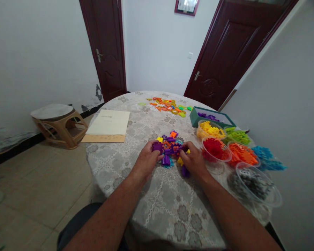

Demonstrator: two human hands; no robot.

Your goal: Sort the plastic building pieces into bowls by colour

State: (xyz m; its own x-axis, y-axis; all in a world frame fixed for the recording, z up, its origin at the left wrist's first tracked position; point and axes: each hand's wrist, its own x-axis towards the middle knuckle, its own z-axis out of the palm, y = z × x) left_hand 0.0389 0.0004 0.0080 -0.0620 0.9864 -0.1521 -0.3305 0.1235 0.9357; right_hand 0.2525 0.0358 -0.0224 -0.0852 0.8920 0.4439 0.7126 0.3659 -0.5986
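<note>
A many-coloured assembly of interlocking plastic pieces, purple, orange, yellow and teal, lies on the patterned tablecloth of a round table. My left hand is closed on its left end, fingers around a purple piece. My right hand grips the right end, fingers curled over purple and yellow pieces. A loose purple piece lies under my right palm.
Clear tubs to the right hold yellow, red, orange, green and grey pieces. Blue pieces, a teal box, a flat built panel, a paper folder and a stool are nearby.
</note>
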